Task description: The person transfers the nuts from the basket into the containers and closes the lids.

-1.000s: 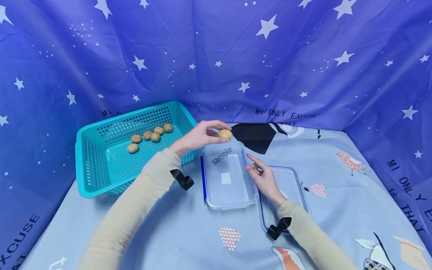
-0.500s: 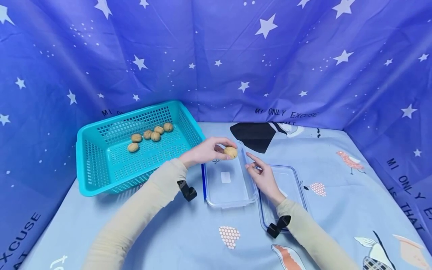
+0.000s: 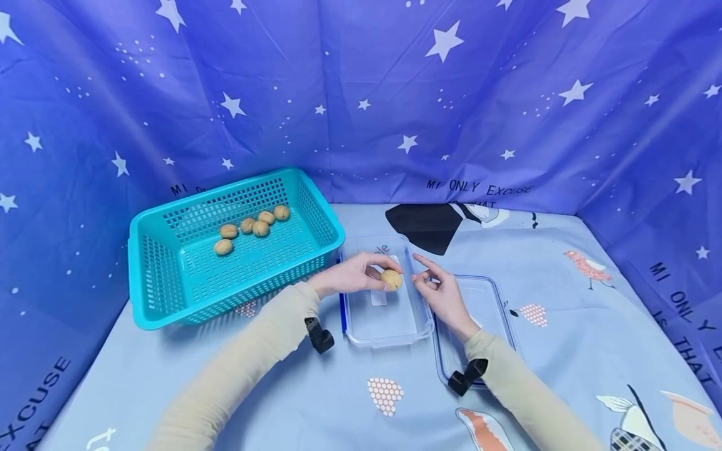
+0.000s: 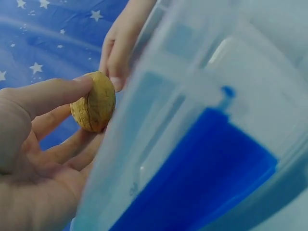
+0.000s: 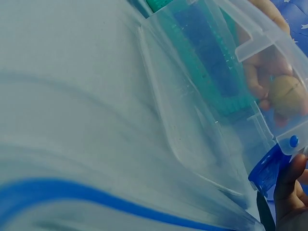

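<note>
Near edge of tabletop (image 3: 316, 401): lid (image 3: 479, 313) lies flat w/ right hand (image 3: 442, 294) on it, grip released, fingers at the box wall. Mid tabletop: left hand (image 3: 352, 275), grip pinching one walnut (image 3: 392, 279), low inside clear box (image 3: 383, 310); box otherwise bare. Far left: teal basket (image 3: 169, 275) w/ 5 walnuts (image 3: 251, 227) left. Blue starry cloth (image 3: 451, 94) walls behind.

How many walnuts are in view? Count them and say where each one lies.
6. Five round tan walnuts lie in the teal perforated plastic basket; one walnut is pinched by the left hand over the clear rectangular plastic container.
</note>
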Action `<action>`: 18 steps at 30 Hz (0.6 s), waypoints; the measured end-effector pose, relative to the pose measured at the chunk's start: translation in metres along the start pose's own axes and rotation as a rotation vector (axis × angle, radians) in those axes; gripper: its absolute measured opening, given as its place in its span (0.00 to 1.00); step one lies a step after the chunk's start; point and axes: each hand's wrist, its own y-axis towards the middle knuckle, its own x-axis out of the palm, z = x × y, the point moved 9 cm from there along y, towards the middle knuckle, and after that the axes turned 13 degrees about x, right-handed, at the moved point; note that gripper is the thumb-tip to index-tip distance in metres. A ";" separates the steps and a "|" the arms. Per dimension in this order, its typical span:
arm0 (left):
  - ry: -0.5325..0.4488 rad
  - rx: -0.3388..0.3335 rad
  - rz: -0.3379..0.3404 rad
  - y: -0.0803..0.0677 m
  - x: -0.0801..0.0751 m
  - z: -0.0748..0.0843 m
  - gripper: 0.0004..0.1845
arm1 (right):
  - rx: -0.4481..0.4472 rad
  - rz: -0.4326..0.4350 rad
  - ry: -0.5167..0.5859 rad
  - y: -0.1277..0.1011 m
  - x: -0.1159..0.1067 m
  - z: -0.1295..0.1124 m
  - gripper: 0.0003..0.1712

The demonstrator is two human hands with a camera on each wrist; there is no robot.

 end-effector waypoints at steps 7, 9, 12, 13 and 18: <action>-0.006 0.012 -0.041 0.002 0.014 -0.003 0.20 | -0.005 0.004 -0.015 0.001 0.000 -0.001 0.25; -0.011 0.021 -0.043 0.003 0.017 -0.003 0.21 | -0.008 0.001 -0.011 0.001 0.001 0.000 0.25; -0.060 -0.002 -0.034 0.003 0.019 -0.006 0.21 | -0.007 -0.009 0.006 0.001 0.001 0.000 0.25; -0.076 -0.008 -0.032 0.003 0.019 -0.006 0.21 | -0.009 -0.010 0.011 0.001 0.002 0.000 0.25; -0.115 -0.016 -0.022 0.005 0.020 -0.005 0.21 | -0.018 -0.006 0.003 0.001 0.001 0.000 0.25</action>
